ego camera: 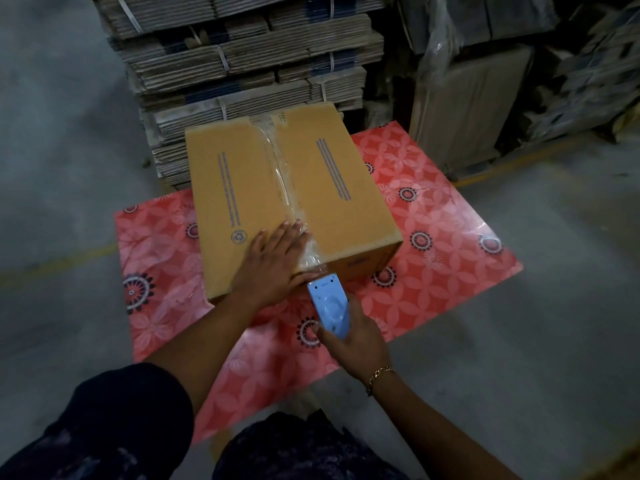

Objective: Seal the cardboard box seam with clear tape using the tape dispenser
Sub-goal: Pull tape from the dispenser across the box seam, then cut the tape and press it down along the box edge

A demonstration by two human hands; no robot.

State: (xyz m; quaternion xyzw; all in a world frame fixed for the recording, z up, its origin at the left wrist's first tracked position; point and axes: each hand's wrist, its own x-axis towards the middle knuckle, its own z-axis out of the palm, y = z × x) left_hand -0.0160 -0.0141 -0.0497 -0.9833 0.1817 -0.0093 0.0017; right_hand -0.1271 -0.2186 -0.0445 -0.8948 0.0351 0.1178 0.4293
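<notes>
A closed brown cardboard box (239, 188) lies on a red flowered mat. Clear tape (282, 174) runs along its centre seam from the far edge to the near edge. My left hand (273, 261) presses flat on the box top at the near end, fingers beside the tape. My right hand (353, 344) grips a light blue tape dispenser (329, 306), whose toothed edge sits at the box's near top edge. A short stretch of tape leads from the seam down to the dispenser.
The red patterned mat (450, 237) covers part of a grey concrete floor (55, 168). Strapped bundles of flat cardboard (242, 64) are stacked right behind the box. More wrapped cardboard stacks (485, 98) stand at the back right. My knees are at the bottom edge.
</notes>
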